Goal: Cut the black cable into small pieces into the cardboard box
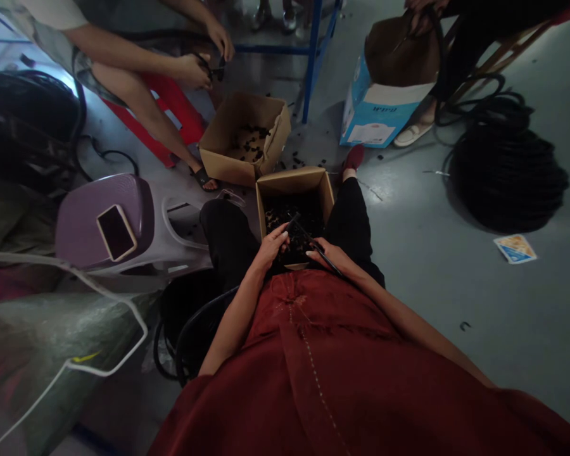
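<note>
Over an open cardboard box (292, 182) between my knees, my left hand (274, 244) pinches a dark strip (293, 221), whose end points up and forward. My right hand (330, 254) is closed round a dark tool that looks like scissors; its thin blades (305, 233) reach toward the strip. A black cord or handle runs back under the right palm, but its exact shape is hard to make out. Many small black pieces (308, 206) lie inside the box below both hands.
Another cardboard box (228, 166) with black scraps touches mine ahead. A person works at the left, another beside a blue box (370, 117). A phone (116, 232) rests on a purple stool (76, 218). Coiled black tubing (508, 171) sits on the floor at the right.
</note>
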Available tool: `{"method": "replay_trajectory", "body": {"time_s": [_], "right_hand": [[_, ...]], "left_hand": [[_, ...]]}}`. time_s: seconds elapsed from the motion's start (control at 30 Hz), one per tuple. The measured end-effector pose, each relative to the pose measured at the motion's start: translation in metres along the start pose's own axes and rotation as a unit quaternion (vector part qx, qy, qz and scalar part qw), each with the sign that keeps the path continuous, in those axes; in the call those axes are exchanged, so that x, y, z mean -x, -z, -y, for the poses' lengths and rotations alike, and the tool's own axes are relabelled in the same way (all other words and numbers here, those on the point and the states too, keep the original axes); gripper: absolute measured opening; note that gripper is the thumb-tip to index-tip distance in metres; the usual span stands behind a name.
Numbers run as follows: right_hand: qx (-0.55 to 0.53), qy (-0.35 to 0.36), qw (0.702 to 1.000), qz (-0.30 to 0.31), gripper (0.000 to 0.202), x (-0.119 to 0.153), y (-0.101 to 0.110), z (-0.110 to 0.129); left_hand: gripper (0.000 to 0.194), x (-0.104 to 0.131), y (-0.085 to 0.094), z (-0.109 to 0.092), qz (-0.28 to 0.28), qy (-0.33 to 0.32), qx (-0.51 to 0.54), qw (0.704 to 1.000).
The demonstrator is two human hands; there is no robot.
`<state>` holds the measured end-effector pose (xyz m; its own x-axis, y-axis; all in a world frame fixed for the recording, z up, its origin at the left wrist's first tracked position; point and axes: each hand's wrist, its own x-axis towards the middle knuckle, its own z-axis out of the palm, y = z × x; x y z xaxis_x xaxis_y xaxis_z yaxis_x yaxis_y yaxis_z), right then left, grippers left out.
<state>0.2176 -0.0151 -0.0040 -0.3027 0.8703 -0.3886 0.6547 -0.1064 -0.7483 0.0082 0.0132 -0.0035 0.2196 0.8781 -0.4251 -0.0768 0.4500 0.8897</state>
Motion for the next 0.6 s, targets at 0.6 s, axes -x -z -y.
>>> {"method": "replay_trajectory", "body": {"time_s": [0.6], "right_hand": [[0.045, 0.002, 0.998, 0.043, 0.047, 0.001, 0.021, 0.003]], "left_hand": [[0.055, -0.003, 0.001, 0.002, 0.037, 0.013, -0.062, 0.997]]}}
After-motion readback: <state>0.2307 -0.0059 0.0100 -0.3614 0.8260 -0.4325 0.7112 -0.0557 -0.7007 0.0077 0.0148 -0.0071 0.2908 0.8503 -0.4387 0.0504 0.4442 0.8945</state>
